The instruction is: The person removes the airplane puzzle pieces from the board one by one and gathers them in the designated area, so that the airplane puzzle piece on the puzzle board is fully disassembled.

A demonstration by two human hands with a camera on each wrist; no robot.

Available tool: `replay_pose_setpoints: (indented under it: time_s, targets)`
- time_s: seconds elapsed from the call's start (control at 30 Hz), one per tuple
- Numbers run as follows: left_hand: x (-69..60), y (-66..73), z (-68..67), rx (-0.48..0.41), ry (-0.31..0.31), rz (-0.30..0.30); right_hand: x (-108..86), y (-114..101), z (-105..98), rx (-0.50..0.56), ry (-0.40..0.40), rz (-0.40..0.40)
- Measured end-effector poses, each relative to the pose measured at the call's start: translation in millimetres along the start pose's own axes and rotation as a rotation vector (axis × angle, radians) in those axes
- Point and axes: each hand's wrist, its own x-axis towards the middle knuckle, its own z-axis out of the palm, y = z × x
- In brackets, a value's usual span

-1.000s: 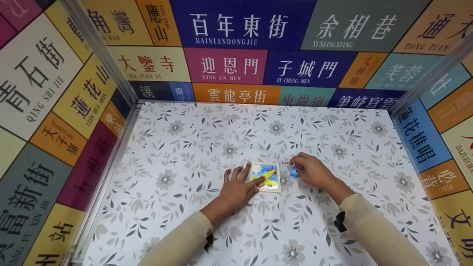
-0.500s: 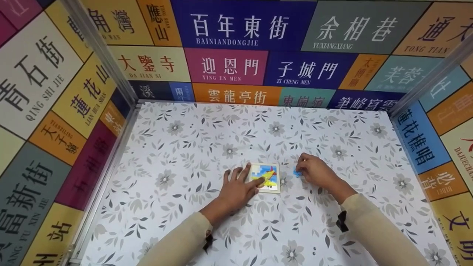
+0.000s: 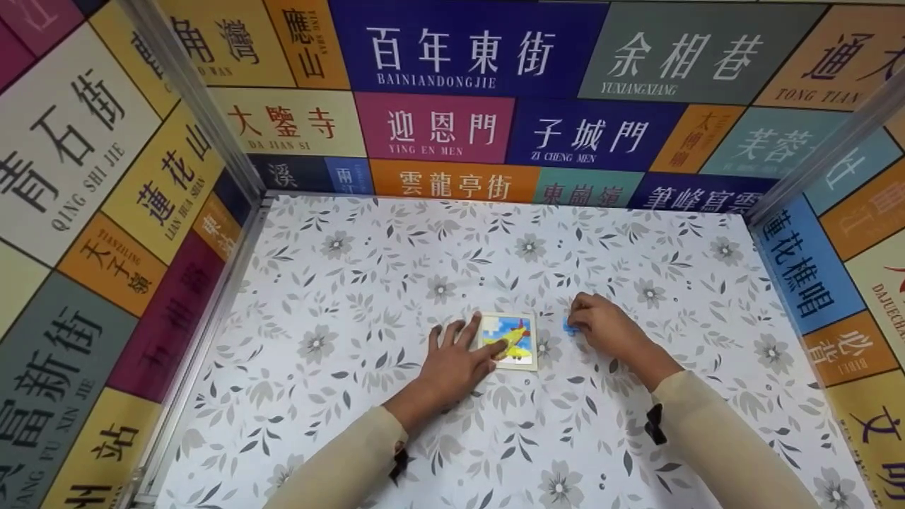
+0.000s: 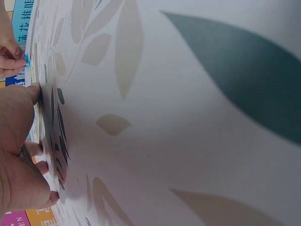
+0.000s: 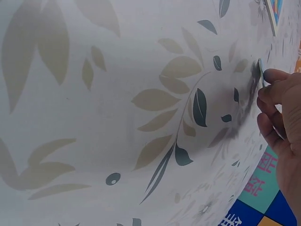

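Note:
A small square jigsaw puzzle with a yellow plane on blue sky lies in a pale frame on the table. Its upper left part shows a pale patch. My left hand lies over the puzzle's left side with fingers spread, one finger touching the picture. To the right of the frame, my right hand pinches a blue puzzle piece between thumb and fingers. The right wrist view shows that piece edge-on, low over the table. Fingers hide most of it.
A white cloth with grey flowers and leaves covers the table. Coloured panels with Chinese lettering wall it in at the back and both sides. A metal rail runs along the left edge.
My right hand has taken the blue piece in its fingertips and drawn it slightly to the right, away from the puzzle frame. My left hand has stayed in place.

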Motion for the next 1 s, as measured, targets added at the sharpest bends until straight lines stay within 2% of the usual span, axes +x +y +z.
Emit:
replay_pose_setpoints:
  time_s: [0.23,0.63,0.83,1.0]
  targets:
    - [0.3,1.9,0.3,0.010,-0.003,0.000,-5.8,-0.5,0.5,-0.038,0.007,-0.005]
    - [-0.7,0.3,-0.5,-0.013,0.020,0.009,-3.8,-0.5,1.0,-0.053,0.008,-0.017]
    - [-0.6,0.1,0.2,-0.010,0.015,0.006,-4.3,-4.6,-1.2,-0.083,-0.046,0.008]
    - [0.0,-1.1,2.0,-0.017,0.013,0.006,-2.2,-10.1,-4.9,-0.065,-0.084,0.047]
